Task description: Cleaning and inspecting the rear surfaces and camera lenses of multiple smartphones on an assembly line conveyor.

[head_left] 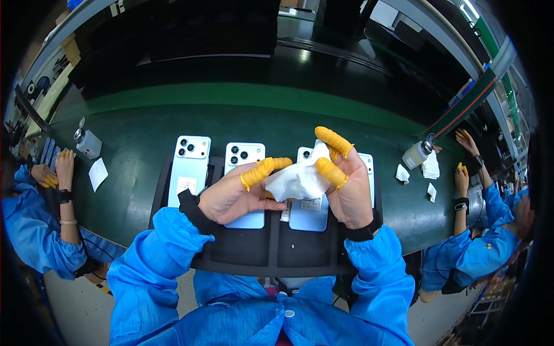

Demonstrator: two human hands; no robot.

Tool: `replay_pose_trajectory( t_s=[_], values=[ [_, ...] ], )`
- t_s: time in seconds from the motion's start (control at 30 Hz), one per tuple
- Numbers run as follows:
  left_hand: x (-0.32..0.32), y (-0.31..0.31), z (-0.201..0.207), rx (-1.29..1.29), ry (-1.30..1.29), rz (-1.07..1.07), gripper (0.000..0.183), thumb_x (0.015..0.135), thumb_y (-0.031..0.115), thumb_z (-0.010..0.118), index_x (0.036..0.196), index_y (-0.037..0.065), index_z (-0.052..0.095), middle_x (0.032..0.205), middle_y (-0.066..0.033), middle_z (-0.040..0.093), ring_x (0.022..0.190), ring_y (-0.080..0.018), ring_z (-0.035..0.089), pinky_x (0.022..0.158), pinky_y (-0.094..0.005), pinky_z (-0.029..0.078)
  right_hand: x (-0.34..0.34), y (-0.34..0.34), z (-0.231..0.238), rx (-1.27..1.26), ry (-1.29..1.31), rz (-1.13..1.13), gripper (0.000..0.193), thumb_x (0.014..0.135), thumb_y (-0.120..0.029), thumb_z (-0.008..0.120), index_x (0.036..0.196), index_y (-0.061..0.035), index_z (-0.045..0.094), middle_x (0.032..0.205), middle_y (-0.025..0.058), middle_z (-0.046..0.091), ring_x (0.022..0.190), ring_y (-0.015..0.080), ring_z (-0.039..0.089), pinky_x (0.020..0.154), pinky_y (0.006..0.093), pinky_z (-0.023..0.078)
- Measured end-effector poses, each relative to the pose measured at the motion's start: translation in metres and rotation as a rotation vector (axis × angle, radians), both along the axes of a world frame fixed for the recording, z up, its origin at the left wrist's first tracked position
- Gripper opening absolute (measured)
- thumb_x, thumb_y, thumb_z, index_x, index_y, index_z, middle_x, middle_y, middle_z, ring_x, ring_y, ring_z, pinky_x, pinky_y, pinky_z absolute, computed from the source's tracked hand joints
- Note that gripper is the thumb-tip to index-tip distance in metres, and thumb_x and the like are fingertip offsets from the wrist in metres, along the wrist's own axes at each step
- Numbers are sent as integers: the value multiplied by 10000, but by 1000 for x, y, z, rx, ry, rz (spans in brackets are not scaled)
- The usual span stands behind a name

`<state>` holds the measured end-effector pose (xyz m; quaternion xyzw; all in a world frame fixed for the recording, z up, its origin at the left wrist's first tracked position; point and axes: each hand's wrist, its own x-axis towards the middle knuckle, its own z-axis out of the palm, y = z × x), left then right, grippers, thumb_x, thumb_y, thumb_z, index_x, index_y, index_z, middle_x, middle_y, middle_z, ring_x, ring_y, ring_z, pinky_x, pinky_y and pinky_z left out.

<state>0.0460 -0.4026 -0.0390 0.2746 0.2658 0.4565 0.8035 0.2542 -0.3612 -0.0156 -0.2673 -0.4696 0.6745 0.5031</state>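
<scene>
A crumpled white wiping cloth [297, 180] is stretched between my two hands over a black tray. My right hand [353, 193] pinches its right side between thumb and fingers, with yellow finger cots on the tips. At its left edge my left hand [228, 195] grips it, also in yellow finger cots; some of those fingertips are hidden behind the cloth. Below lie light blue smartphones, backs up with camera bumps at the far end: one at the left [189, 164], one under my left hand [245, 151], one beneath the cloth [309, 219], and one mostly covered by my right hand [370, 173].
The black tray [231, 254] rests on a green table [133, 138]. Pump bottles stand at the left [88, 144] and right [416, 154], near a white paper piece [98, 174] and folded wipes [430, 166]. Co-workers in blue sleeves [34, 230] [479, 254] sit on both sides.
</scene>
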Motion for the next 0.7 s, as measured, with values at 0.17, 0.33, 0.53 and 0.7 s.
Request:
replay_pose_trajectory(
  t_s=[0.17, 0.33, 0.53, 0.7],
  values=[
    [0, 5, 0, 88, -11, 189, 490, 955, 210, 576, 1378, 23, 415, 1244, -145, 546, 1166, -238, 554, 943, -373, 509, 2, 3, -5, 80, 10, -30, 494, 825, 26, 669, 1296, -10, 523, 1208, 128, 551, 1078, 209, 577, 950, 334, 487],
    [-4, 4, 8, 266, 185, 381, 553, 883, 63, 641, 1378, 20, 399, 1184, -134, 590, 1054, -201, 606, 923, -312, 507, 5, 4, -8, 230, -103, -31, 499, 809, 23, 683, 1286, -6, 539, 1197, 132, 586, 1075, 208, 578, 967, 343, 473],
    [-2, -1, 12, 464, 458, 536, 509, 844, -4, 663, 1321, 16, 487, 1229, -131, 584, 1091, -195, 593, 954, -311, 487, 5, 2, -12, 361, -193, -76, 446, 813, 1, 698, 1243, 4, 580, 1150, 136, 636, 1077, 235, 608, 982, 349, 472],
    [1, 0, 11, 494, 420, 571, 499, 844, -36, 650, 1317, 9, 497, 1273, -125, 567, 1108, -204, 583, 983, -317, 469, 6, 2, -18, 497, -172, -101, 391, 800, 4, 720, 1181, -11, 635, 1134, 143, 647, 1039, 239, 634, 963, 345, 491]
  ],
)
